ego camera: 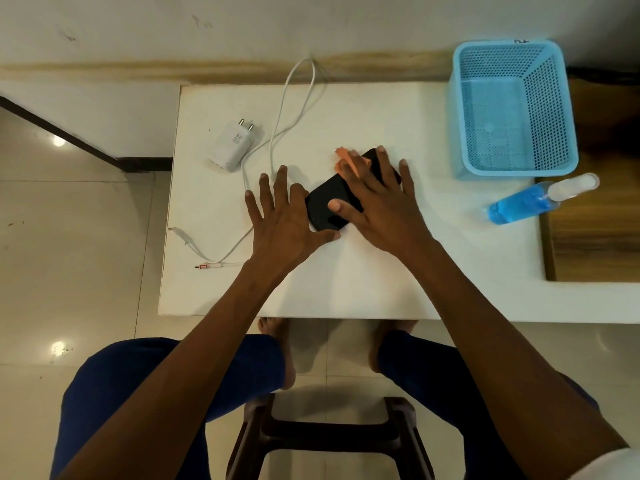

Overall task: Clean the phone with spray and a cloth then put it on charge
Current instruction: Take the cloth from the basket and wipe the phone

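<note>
A black phone [327, 204] lies flat and slanted on the white table [346, 278]. My right hand [381, 202] presses an orange cloth [348, 161] onto the phone's far half, fingers spread; most of the cloth is hidden under the palm. My left hand [287, 216] rests flat with fingers apart against the phone's near left edge, thumb along its near corner. A blue spray bottle [530, 202] with a clear cap lies on its side at the table's right. A white charger plug [232, 145] sits at the far left, and its white cable [277, 133] loops to the back and down to the front left edge.
A light blue mesh basket [512, 109] stands at the table's far right corner. A wooden surface [595, 230] adjoins the table on the right. The cable's connector ends [207, 265] hang past the left edge. A dark stool [329, 434] is between my knees.
</note>
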Motion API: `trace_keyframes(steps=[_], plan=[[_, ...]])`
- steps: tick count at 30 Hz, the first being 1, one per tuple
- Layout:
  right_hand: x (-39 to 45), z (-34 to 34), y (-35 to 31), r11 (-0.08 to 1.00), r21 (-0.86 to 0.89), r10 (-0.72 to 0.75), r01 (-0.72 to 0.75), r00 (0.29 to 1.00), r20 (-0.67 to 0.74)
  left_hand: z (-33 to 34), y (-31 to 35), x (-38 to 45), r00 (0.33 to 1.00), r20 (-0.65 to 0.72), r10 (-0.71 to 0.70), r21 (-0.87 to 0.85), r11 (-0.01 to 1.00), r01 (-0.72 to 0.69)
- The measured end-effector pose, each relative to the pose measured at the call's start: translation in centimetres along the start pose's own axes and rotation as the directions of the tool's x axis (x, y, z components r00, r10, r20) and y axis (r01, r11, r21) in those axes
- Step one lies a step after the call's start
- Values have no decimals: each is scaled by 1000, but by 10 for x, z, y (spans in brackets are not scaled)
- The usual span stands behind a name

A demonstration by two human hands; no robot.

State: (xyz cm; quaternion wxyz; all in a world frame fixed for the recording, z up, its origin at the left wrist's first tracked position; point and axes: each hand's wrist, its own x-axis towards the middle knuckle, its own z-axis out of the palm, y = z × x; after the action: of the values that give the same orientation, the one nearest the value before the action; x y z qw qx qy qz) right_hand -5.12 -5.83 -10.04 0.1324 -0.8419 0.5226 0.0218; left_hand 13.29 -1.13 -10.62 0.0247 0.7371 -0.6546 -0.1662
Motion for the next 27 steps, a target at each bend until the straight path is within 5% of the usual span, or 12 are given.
trace_keyframes(steps=[10,23,27], plan=[[-11,-10,22,985,60,-159,165,983,-92,-3,1,0,1000,-17,-19,46,999,20],[-32,-16,55,986,85,161,-142,949,-272,-10,0,9,999,1,-43,18,999,43],[-30,-14,43,997,80,32,-10,960,-278,-11,1,13,998,-10,-57,6,998,57]])
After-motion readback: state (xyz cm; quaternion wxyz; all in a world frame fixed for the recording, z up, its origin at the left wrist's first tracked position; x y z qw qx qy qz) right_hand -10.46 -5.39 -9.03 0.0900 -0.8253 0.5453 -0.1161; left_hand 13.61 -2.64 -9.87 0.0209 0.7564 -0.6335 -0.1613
